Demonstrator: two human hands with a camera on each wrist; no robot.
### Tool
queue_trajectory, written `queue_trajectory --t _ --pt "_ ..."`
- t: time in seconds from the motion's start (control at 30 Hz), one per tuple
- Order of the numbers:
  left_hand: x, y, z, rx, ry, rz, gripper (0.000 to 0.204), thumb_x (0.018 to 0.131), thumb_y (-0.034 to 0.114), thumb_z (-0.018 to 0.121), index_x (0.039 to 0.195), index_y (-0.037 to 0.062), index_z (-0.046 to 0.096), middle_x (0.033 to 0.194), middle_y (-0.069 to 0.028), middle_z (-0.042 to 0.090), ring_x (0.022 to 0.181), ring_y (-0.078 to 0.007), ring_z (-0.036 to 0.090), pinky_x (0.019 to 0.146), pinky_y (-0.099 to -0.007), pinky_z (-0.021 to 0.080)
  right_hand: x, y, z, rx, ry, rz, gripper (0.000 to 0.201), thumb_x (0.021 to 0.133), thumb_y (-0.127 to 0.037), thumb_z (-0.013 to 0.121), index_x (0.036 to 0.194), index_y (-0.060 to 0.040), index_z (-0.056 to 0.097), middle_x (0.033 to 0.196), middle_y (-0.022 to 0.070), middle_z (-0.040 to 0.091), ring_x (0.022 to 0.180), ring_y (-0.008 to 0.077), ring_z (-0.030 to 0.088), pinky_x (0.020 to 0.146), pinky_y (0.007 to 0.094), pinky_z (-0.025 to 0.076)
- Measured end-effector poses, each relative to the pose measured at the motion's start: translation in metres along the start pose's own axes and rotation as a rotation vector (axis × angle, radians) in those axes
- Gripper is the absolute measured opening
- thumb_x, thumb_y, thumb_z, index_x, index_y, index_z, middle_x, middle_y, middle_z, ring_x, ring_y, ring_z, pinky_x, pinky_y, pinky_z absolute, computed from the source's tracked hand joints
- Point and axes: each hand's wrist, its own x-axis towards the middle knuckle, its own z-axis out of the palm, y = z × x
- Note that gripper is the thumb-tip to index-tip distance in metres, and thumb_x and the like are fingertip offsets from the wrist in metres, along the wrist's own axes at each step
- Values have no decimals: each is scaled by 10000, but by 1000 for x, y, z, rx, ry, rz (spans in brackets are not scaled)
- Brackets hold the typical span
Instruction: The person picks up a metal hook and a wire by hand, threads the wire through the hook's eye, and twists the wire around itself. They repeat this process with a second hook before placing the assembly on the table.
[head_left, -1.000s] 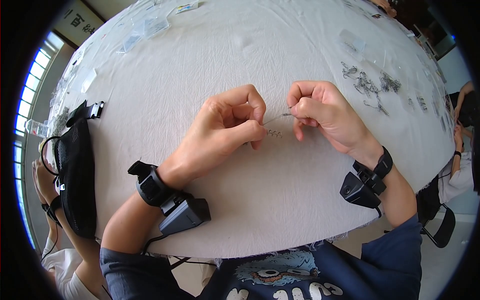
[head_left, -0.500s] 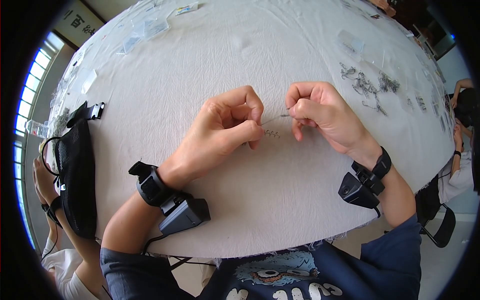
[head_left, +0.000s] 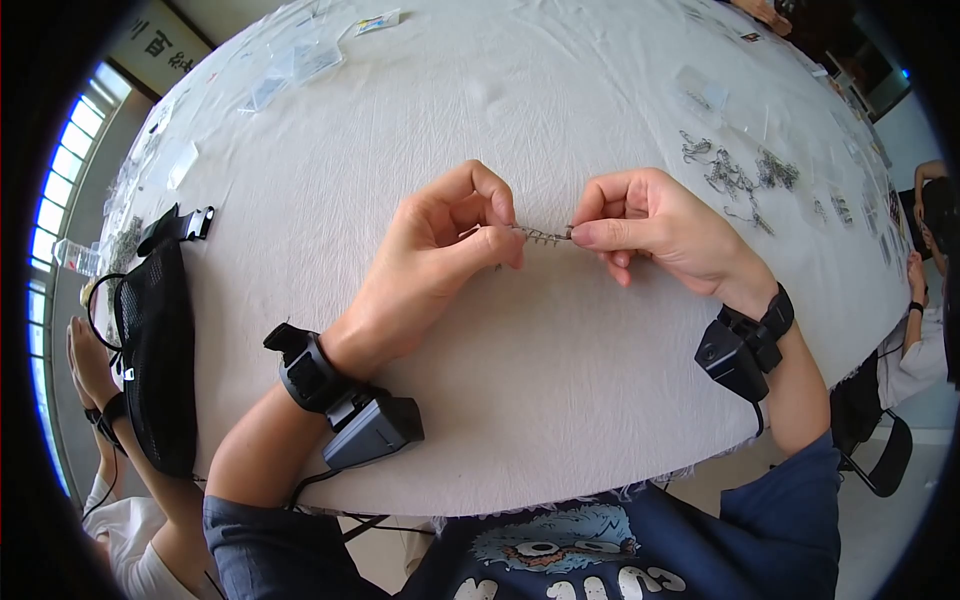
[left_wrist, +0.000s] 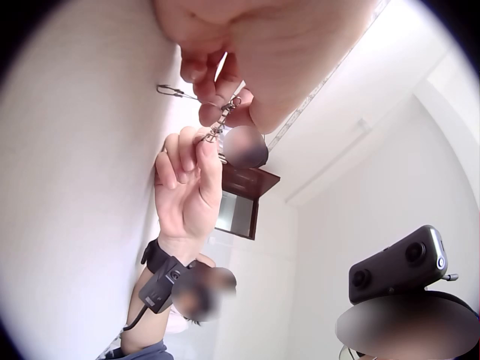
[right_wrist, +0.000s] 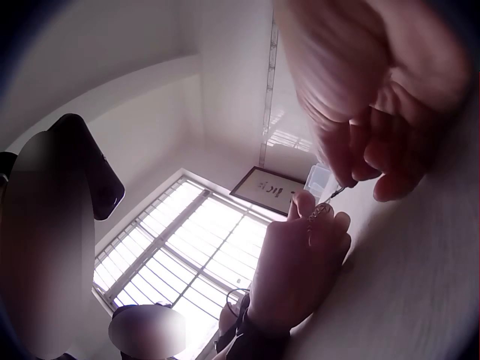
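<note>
Between the two hands runs a short string of small, shiny metal links (head_left: 543, 236), level over the cloth. My left hand (head_left: 430, 235) pinches its left end between thumb and forefinger. At the other end, my right hand (head_left: 665, 230) pinches the links with thumb and fingertips, its thumb lying nearly straight. In the left wrist view the links (left_wrist: 224, 116) show as knobbly little pieces, and a thin wire with a narrow loop (left_wrist: 171, 91) sticks out past the left fingers. The right wrist view shows both hands' fingertips close together, the links partly hidden by fingers.
A white cloth (head_left: 520, 400) covers the round table. Piles of small metal pieces (head_left: 735, 175) lie at the right, near a clear plastic box (head_left: 700, 88). Clear plastic cases (head_left: 300, 65) lie at the back left. A black mesh bag (head_left: 160, 360) sits at the left edge, beside another person's arms.
My right hand has let go of the thin wire end and pinches the links' right end, its thumb straighter. The links have risen from below the wire to stretch between both hands.
</note>
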Motion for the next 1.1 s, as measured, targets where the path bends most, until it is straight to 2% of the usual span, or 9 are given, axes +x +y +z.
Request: queue_trajectory --t 0.23,0.33,0.43,0.53,0.63,0.73,0.87,1.1 --pt "0 1 2 -8 11 0 109 838 50 577 901 64 490 783 2 523 760 -82 523 722 -245 438 -1 -3 -4 -131 -53 28 146 825 -120 650 834 19 609 716 27 580 532 59 513 463 188 437" --pt "0 1 1 -7 11 -17 152 832 40 587 941 60 483 786 -5 546 754 -87 540 725 -244 442 -2 -5 -3 -176 -14 21 137 819 -127 650 836 4 615 728 25 591 576 57 513 472 188 421" --pt "-1 2 -1 17 -16 -19 203 830 37 596 980 60 461 788 -18 580 753 -95 565 726 -240 446 -2 -6 5 -321 123 -190 131 802 -130 654 857 -13 630 773 15 611 653 61 515 525 202 418" --pt "-1 1 -2 36 -42 -24 239 834 48 604 1006 67 439 793 -32 608 755 -103 584 725 -240 451 -1 -2 12 -378 110 -440 140 780 -124 658 890 -40 646 817 -1 624 713 83 520 608 232 420" --pt "-1 2 -3 51 -87 -38 256 837 60 610 1014 75 425 809 -42 619 761 -110 591 729 -248 457 -2 -2 17 -505 84 -548 165 759 -99 658 915 -47 652 840 8 629 727 110 532 666 258 424" --pt "-1 2 -3 48 -111 -45 262 837 59 613 1015 80 422 821 -45 618 771 -118 590 743 -256 461 -3 -1 22 -574 80 -592 179 748 -78 656 925 -52 651 826 30 631 726 128 543 678 263 422" --pt "-2 3 -1 62 -143 -37 224 860 85 584 1028 73 436 850 -61 610 801 -125 582 770 -275 465 -4 -3 25 -550 83 -566 182 753 -44 642 934 -41 650 811 44 636 724 125 555 684 261 422" --pt "-1 7 -1 1 -55 -64 165 894 119 508 1048 65 483 938 -10 553 879 -72 489 727 -200 369 -4 -2 22 -440 147 -508 183 781 -30 626 963 -29 649 791 30 651 729 99 587 699 258 435"
